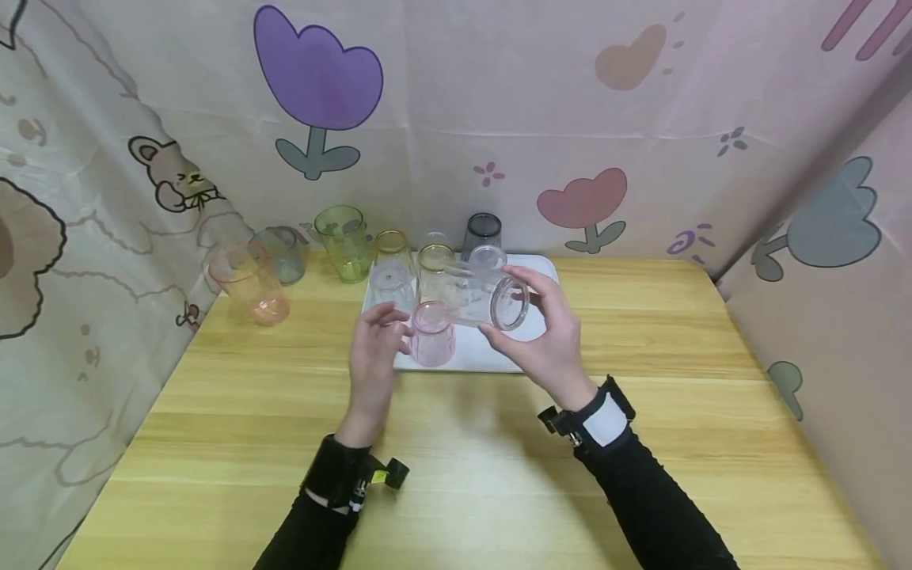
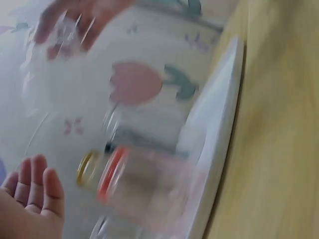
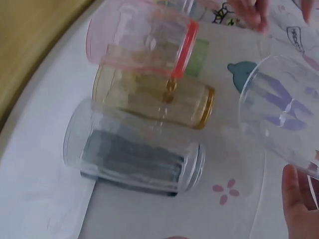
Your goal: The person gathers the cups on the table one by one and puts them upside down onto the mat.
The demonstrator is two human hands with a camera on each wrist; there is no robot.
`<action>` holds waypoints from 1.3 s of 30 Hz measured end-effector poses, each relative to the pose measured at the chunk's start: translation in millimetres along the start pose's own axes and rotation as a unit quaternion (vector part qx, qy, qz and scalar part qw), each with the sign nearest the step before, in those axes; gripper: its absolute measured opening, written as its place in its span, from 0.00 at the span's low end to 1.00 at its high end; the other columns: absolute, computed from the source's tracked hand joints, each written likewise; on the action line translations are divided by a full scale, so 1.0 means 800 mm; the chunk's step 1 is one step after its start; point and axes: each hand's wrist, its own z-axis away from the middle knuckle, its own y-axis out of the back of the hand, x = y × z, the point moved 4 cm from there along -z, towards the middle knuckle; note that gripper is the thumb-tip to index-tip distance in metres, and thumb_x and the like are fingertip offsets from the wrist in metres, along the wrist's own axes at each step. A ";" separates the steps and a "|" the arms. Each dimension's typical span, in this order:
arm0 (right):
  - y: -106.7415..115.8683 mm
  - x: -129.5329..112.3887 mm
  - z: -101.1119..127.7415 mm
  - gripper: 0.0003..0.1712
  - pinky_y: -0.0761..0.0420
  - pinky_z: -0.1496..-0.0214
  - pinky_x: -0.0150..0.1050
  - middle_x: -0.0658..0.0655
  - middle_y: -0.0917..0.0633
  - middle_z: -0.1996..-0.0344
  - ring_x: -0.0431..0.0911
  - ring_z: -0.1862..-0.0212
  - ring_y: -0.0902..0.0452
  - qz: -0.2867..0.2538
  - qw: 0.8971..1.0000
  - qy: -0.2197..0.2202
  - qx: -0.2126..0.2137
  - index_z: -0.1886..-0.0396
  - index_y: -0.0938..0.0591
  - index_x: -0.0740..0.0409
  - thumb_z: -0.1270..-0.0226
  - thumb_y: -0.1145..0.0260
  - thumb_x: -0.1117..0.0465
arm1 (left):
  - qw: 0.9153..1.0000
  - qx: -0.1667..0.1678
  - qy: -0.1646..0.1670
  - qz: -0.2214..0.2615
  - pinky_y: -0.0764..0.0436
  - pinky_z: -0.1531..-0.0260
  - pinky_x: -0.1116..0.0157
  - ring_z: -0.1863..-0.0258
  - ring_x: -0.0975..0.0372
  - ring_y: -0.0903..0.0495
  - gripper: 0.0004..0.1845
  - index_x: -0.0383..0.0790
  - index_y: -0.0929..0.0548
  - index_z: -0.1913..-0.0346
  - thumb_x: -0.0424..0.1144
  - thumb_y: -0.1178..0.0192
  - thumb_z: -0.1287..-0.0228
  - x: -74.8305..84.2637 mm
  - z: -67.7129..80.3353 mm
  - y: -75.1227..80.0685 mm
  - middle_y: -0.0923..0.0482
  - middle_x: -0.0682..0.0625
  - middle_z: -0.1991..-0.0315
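My right hand [image 1: 552,340] grips a clear drinking glass [image 1: 466,297] round its thick base, thumb on the near side and fingers on the far side. The glass lies sideways in the air over the tray, its mouth toward the left; in the right wrist view its clear wall [image 3: 279,117] shows at the right. Beside the upside-down pink glass [image 1: 433,344], my left hand [image 1: 374,340] is held up with loosely bent fingers and nothing in it. In the left wrist view those fingers [image 2: 37,186] are apart from the glasses.
The white tray [image 1: 484,356] carries several upside-down glasses, including a yellow glass [image 3: 154,97], a dark grey glass [image 1: 483,231] and a clear glass [image 1: 392,285]. Left of it, on the wooden table [image 1: 285,427], stand a green glass [image 1: 345,245], a blue-grey glass [image 1: 285,257] and an orange-pink glass [image 1: 249,281].
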 end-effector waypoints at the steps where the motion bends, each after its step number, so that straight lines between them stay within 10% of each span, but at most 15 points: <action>1: 0.003 0.001 -0.001 0.43 0.18 0.39 0.41 0.62 0.17 0.38 0.55 0.38 0.21 0.005 1.000 -0.002 0.003 0.35 0.22 0.68 0.53 0.17 0.65 | 0.999 0.013 -0.018 -0.032 0.20 0.64 0.73 0.59 0.64 0.20 0.21 0.22 0.30 0.37 0.30 0.46 0.28 0.002 -0.003 0.008 0.21 0.48 0.53; 8: 0.015 0.014 -0.002 0.41 0.23 0.39 0.38 0.60 0.15 0.41 0.55 0.42 0.21 0.069 0.997 -0.030 -0.010 0.36 0.20 0.63 0.52 0.16 0.62 | 0.971 0.075 -0.074 -0.215 0.24 0.59 0.73 0.58 0.67 0.23 0.17 0.25 0.23 0.40 0.26 0.42 0.29 0.012 -0.021 0.068 0.20 0.41 0.55; 17: 0.011 0.040 0.007 0.40 0.26 0.42 0.50 0.59 0.15 0.41 0.54 0.43 0.24 0.123 0.981 -0.122 -0.089 0.36 0.17 0.58 0.51 0.14 0.56 | 0.904 0.024 -0.021 -0.427 0.26 0.59 0.55 0.57 0.49 0.22 0.18 0.30 0.19 0.40 0.31 0.42 0.32 -0.002 -0.036 0.111 0.22 0.39 0.53; 32: -0.020 0.073 0.030 0.39 0.19 0.45 0.49 0.59 0.16 0.38 0.54 0.40 0.24 0.149 0.950 -0.205 -0.183 0.33 0.20 0.58 0.44 0.17 0.53 | 0.853 -0.090 0.137 -0.496 0.19 0.44 0.45 0.47 0.41 0.19 0.23 0.21 0.24 0.36 0.27 0.43 0.31 -0.044 -0.034 0.118 0.21 0.30 0.46; 39: -0.032 0.081 0.037 0.40 0.18 0.47 0.50 0.60 0.17 0.38 0.55 0.42 0.24 0.143 0.947 -0.214 -0.193 0.33 0.20 0.59 0.44 0.18 0.53 | 0.851 -0.100 0.158 -0.490 0.18 0.44 0.46 0.46 0.41 0.20 0.22 0.22 0.24 0.36 0.24 0.46 0.32 -0.048 -0.035 0.117 0.22 0.29 0.44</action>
